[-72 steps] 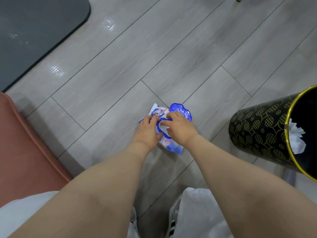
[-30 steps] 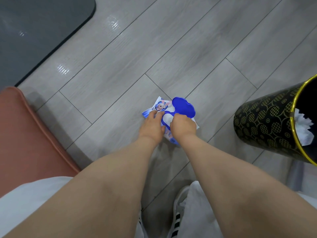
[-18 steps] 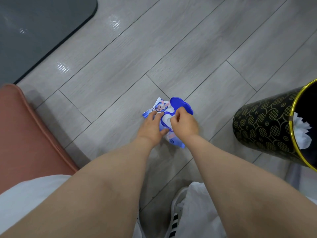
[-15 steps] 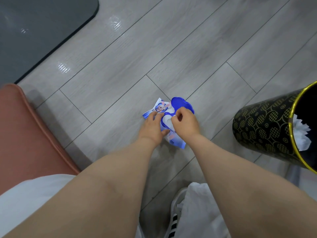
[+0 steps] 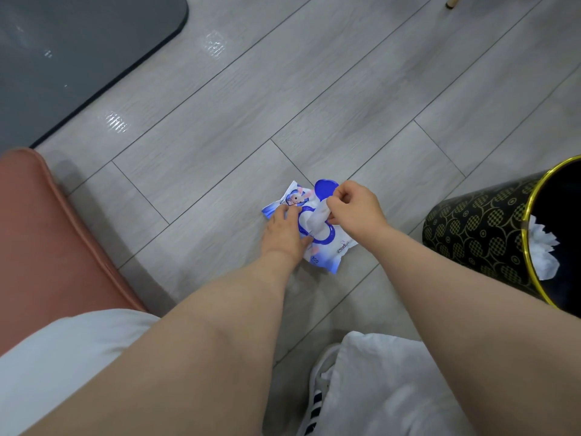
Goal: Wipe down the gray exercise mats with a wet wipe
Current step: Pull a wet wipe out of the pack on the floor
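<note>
A blue and white pack of wet wipes [image 5: 327, 253] lies on the grey plank floor, its blue lid [image 5: 325, 187] flipped open. My left hand [image 5: 284, 232] presses flat on the pack's left side. My right hand [image 5: 353, 207] pinches a white wet wipe [image 5: 317, 217] that stretches up out of the pack's opening. A corner of a dark gray exercise mat [image 5: 78, 48] lies at the top left, apart from both hands.
A black bin with gold pattern and rim [image 5: 478, 231] stands at the right, white tissue [image 5: 545, 250] inside it. A pink cushioned seat [image 5: 41, 234] is at the left. My white trousers and a striped shoe [image 5: 317, 401] are below. A wooden leg tip [image 5: 452, 0] shows at the top.
My right hand has lifted from the pack's opening, drawing a white wipe partway out. The left hand still holds the pack down. The pack has shifted slightly.
</note>
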